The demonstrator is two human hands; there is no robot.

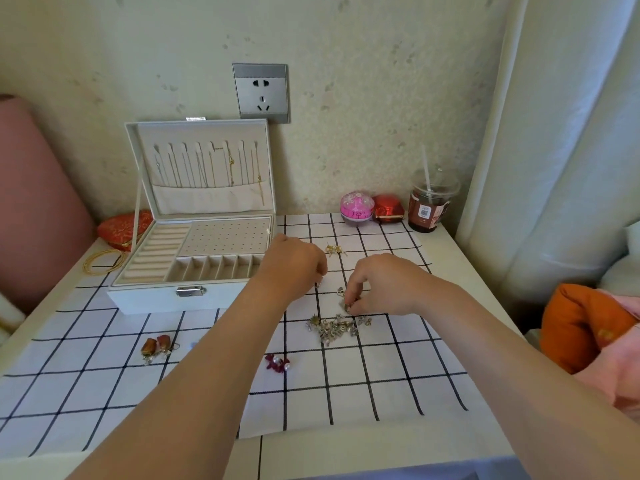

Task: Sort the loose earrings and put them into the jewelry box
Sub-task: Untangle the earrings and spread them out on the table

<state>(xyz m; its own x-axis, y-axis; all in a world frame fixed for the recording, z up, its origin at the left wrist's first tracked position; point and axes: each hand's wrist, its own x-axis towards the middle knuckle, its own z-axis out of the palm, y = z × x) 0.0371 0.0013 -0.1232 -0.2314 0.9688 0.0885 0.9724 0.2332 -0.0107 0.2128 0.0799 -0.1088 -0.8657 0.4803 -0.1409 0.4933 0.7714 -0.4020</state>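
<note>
Just right of the open jewelry box (194, 237), a person's hands work over a checked cloth (381, 375). The right hand (384, 285) pinches a silver earring (346, 304) between curled fingertips, directly above a tangled pile of silver earrings (336, 327). The left hand (294, 261) hovers with fingers curled down over a small piece (318, 284); whether it grips it cannot be told. Sorted pairs lie apart: gold earrings (334, 249) beyond the hands, amber drop earrings (157, 346) and dark red pearl earrings (277, 362) nearer the camera.
</note>
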